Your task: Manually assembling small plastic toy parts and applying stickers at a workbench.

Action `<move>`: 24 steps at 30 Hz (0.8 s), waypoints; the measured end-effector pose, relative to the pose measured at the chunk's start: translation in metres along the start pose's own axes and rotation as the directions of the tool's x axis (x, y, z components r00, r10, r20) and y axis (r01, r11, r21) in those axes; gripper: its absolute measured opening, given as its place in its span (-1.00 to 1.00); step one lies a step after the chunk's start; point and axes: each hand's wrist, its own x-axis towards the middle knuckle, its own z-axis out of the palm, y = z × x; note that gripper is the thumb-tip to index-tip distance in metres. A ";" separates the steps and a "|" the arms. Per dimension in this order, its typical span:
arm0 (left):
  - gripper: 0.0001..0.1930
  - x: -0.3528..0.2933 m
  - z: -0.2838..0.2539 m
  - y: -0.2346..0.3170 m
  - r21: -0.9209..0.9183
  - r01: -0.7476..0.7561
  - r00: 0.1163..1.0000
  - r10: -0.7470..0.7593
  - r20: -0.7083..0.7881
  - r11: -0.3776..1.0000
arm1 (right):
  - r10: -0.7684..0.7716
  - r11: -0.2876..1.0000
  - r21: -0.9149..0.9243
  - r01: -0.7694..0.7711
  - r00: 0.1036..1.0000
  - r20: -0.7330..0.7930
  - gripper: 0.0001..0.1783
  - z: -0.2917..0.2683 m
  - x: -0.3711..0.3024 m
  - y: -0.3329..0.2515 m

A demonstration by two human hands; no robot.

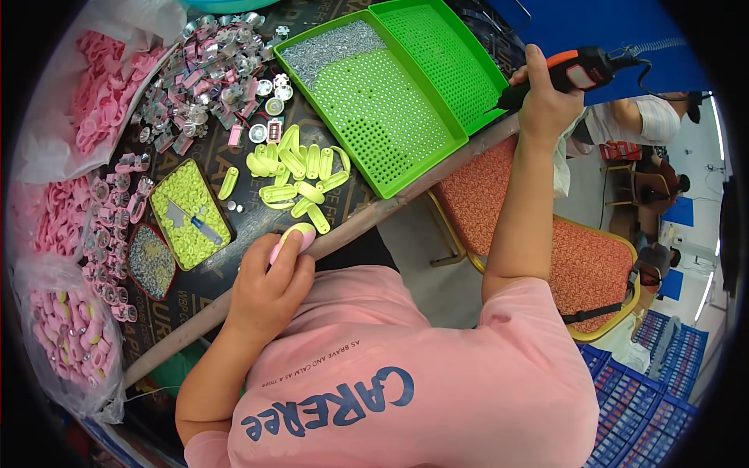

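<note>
At the table's front edge, my left hand (pixel 269 282) is closed around a small pink plastic housing with a yellow-green cover (pixel 301 235). My right hand (pixel 546 105) is raised at the right and grips a black and orange electric screwdriver (pixel 581 70); its tip points left, over the green trays. A loose pile of yellow-green plastic covers (pixel 292 162) lies just beyond my left hand. Two joined green perforated trays (pixel 374 160) stand between my hands, and small metal screws (pixel 335 47) cover the far part of the left one.
A tray of small yellow-green parts (pixel 179 242) holds a small screwdriver (pixel 204 229). Beside it is a dish of tiny metal pieces (pixel 150 261). Lamp assemblies (pixel 211 78) heap up behind. Bags of pink parts (pixel 101 101) line the left. An orange-red chair (pixel 581 269) stands right.
</note>
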 end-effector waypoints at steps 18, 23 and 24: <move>-0.73 0.001 -0.001 0.001 -0.004 0.018 0.999 -0.018 0.028 1.000 | 0.015 0.999 0.031 -0.015 1.000 -0.018 -0.81 0.002 -0.006 -0.001; -0.72 0.000 -0.002 -0.001 -0.001 -0.020 1.000 0.020 0.011 1.000 | 0.006 0.993 0.119 -0.003 1.000 -0.030 -0.76 -0.006 0.001 -0.015; -0.72 -0.001 -0.003 -0.001 0.003 -0.010 1.000 0.010 0.009 1.000 | 0.015 0.987 0.161 -0.007 0.999 -0.048 -0.76 -0.004 0.001 -0.022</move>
